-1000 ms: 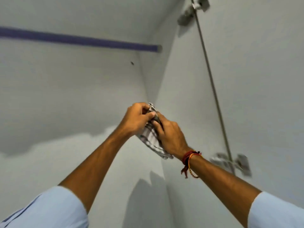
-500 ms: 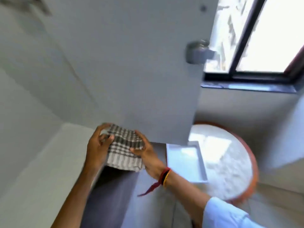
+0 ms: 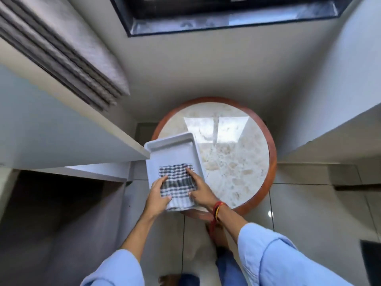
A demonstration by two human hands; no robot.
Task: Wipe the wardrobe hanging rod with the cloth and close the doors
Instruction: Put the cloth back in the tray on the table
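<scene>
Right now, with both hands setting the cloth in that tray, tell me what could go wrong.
1. The white tray overhangs the round table's edge on the near side; pressing the checked cloth down there with the left hand and right hand might tip it off.
2. The open wardrobe door ends close beside the tray; swinging it shut could perhaps clip the tray.

Door [image 3: 68, 139] crowds tray [image 3: 171, 149] (left side)
</scene>
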